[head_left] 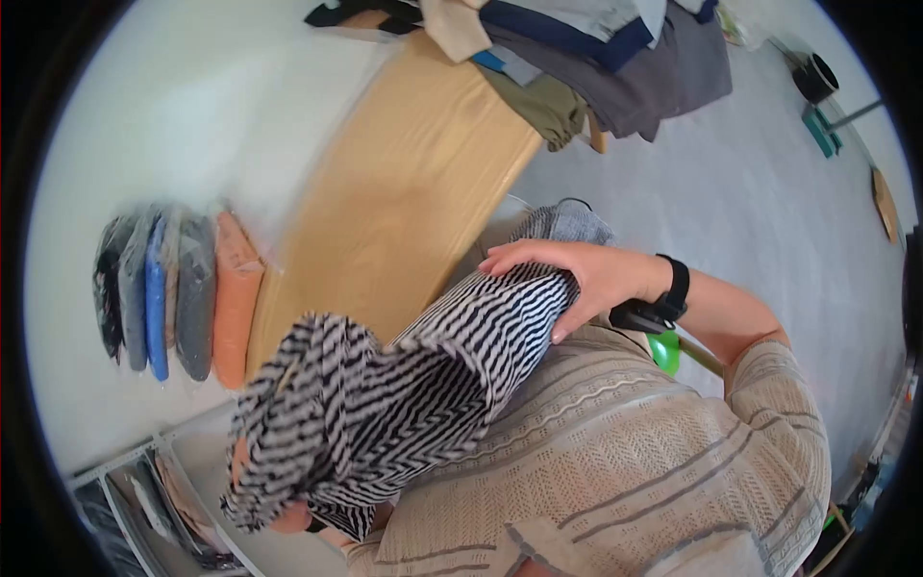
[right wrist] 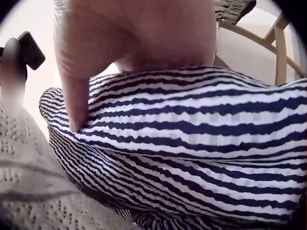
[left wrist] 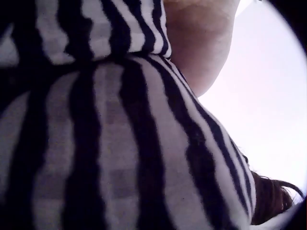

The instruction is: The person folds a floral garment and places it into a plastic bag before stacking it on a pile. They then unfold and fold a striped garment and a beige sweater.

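Observation:
A black-and-white striped garment (head_left: 461, 356) stretches between my two hands in front of my body, its left part bunched and raised. My right hand (head_left: 601, 279) grips its far end, the thumb on the near side and the fingers over the top. In the right wrist view the thumb (right wrist: 76, 105) presses into the striped cloth (right wrist: 192, 124). My left hand (head_left: 293, 519) is at the garment's other end, mostly covered by draped folds. The left wrist view shows striped cloth (left wrist: 115, 143) below a bare part of the left hand (left wrist: 201, 52); its fingers are hidden, so I cannot tell their hold.
A wooden tabletop (head_left: 404, 173) lies beyond the garment, with a pile of clothes (head_left: 625, 58) at its far end. Bagged folded clothes, one orange (head_left: 236, 303), stand in a row at the left. A bin with packets (head_left: 159, 500) sits lower left. A green dustpan (head_left: 822, 130) is on the floor.

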`<state>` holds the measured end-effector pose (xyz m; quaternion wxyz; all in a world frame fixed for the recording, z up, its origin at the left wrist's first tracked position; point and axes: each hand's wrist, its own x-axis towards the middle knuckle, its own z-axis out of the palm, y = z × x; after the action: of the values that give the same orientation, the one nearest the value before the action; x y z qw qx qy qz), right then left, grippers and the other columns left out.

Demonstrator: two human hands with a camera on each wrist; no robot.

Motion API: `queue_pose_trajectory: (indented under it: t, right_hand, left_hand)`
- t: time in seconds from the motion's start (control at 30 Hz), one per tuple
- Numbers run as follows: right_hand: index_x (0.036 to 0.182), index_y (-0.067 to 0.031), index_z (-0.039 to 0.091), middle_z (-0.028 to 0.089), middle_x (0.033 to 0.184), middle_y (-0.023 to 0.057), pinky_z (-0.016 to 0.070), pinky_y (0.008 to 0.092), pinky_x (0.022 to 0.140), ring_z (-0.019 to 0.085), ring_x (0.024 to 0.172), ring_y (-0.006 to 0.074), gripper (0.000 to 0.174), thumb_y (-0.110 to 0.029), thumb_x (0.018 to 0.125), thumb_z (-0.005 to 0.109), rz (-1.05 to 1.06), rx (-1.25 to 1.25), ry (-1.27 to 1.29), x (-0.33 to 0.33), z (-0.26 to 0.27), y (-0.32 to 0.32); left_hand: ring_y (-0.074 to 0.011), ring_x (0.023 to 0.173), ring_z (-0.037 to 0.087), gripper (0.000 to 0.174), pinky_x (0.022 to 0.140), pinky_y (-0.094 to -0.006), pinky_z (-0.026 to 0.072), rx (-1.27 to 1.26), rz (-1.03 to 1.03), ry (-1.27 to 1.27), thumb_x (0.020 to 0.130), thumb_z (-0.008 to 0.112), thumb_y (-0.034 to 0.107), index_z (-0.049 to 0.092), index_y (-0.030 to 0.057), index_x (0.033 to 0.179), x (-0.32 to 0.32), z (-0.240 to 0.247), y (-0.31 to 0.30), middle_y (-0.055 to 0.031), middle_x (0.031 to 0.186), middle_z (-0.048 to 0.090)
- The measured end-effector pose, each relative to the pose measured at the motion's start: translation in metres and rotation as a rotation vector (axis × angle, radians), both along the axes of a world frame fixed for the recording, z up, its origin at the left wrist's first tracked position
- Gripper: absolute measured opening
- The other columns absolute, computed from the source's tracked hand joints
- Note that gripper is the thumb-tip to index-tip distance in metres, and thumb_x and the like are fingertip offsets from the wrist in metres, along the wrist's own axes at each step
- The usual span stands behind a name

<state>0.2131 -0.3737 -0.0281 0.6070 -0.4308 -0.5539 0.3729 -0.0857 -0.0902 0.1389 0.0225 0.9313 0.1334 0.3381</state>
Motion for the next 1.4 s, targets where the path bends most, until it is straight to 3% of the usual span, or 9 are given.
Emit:
queue_pose_trajectory:
  t: [0.1,0.3,0.43,0.67,0.73,0.83,1.0,1.2,1.4]
  right_hand:
    - [0.123,-0.0002,0.052,0.059,0.116,0.0137,0.0403,0.0323,0.095,0.054,0.107,0.0205,0.058,-0.017,0.072,0.076,-0.276,-0.072,-0.105,-0.006,0.019,0.012]
    - [0.107,0.0017,0.062,0.067,0.089,0.0025,0.0445,0.0236,0.079,0.056,0.085,0.0079,0.022,-0.011,0.09,0.057,-0.361,-0.361,0.207,0.004,0.033,0.024]
    - [0.11,0.0023,0.061,0.066,0.098,0.0015,0.0446,0.0225,0.078,0.056,0.085,0.0063,0.024,-0.012,0.093,0.052,-0.414,-0.291,0.187,0.029,0.052,0.023]
    - [0.106,0.0061,0.062,0.066,0.095,0.0024,0.0452,0.0213,0.079,0.057,0.086,0.0072,0.031,-0.021,0.095,0.053,-0.359,-0.394,-0.019,0.032,0.138,0.05]
    - [0.106,0.0058,0.062,0.066,0.095,0.0024,0.0461,0.0229,0.078,0.056,0.085,0.0067,0.042,-0.027,0.082,0.071,-0.147,-0.226,0.144,0.049,0.157,0.056]
    - [0.104,0.007,0.061,0.066,0.095,0.0033,0.0472,0.0244,0.077,0.058,0.085,0.0092,0.051,-0.016,0.065,0.084,0.045,-0.288,-0.156,0.058,0.187,0.056]
    - [0.095,0.0076,0.062,0.068,0.085,0.0092,0.0468,0.0276,0.07,0.058,0.075,0.0132,0.036,-0.011,0.068,0.076,0.375,-0.586,-0.625,0.048,0.178,0.062]
    - [0.086,0.0046,0.062,0.065,0.074,0.0161,0.045,0.0318,0.06,0.058,0.062,0.0181,0.027,-0.012,0.067,0.071,0.17,-0.841,-0.925,0.059,0.164,0.05]
    - [0.099,0.0048,0.06,0.065,0.084,0.0029,0.0452,0.0259,0.076,0.055,0.08,0.0109,0.03,0.002,0.069,0.059,-0.183,-0.588,-0.535,0.083,0.139,0.018]
  left_hand:
    - [-0.0232,0.104,0.057,0.05,0.091,-0.0345,0.0414,-0.149,0.042,-0.101,0.083,0.065,0.033,0.056,-0.0002,0.118,0.005,0.003,0.006,-0.0118,0.115,0.06]
    - [-0.0206,0.11,0.056,0.048,0.094,-0.0318,0.0403,-0.552,-0.048,-0.229,0.085,0.062,0.036,0.057,0.0017,0.119,0.036,0.016,0.016,-0.0097,0.119,0.061]
    - [-0.019,0.107,0.057,0.055,0.093,-0.0333,0.0405,-0.666,-0.033,-0.122,0.085,0.062,0.046,0.059,-0.0001,0.115,0.038,0.05,0.013,-0.0095,0.114,0.063]
    - [-0.0205,0.096,0.06,0.054,0.089,-0.0305,0.0453,-1.314,-0.161,-0.776,0.095,0.048,0.039,0.053,-0.0091,0.118,0.056,0.078,0.002,-0.0135,0.112,0.061]
    - [-0.0222,0.101,0.06,0.042,0.092,-0.0334,0.0459,-1.519,-0.377,-0.812,0.094,0.05,0.027,0.052,-0.007,0.12,0.061,0.092,0.013,-0.0128,0.117,0.06]
    - [-0.0233,0.102,0.06,0.044,0.093,-0.0343,0.046,-1.51,-0.45,-0.841,0.094,0.05,0.029,0.051,-0.0045,0.122,0.048,0.094,0.03,-0.0133,0.117,0.06]
    - [-0.0279,0.113,0.055,0.045,0.102,-0.0407,0.0393,-1.604,-0.669,-0.826,0.097,0.042,0.029,0.045,-0.0032,0.129,0.024,0.074,0.039,-0.0153,0.126,0.055]
    - [-0.0254,0.109,0.057,0.049,0.097,-0.0346,0.044,-1.415,-0.084,-0.964,0.099,0.036,0.033,0.045,-0.0066,0.128,0.002,0.071,0.035,-0.0165,0.123,0.056]
    - [-0.0246,0.111,0.055,0.052,0.097,-0.0347,0.0442,-1.403,-0.23,-1.038,0.099,0.036,0.036,0.041,-0.0033,0.133,-0.019,0.066,0.055,-0.0164,0.127,0.052]
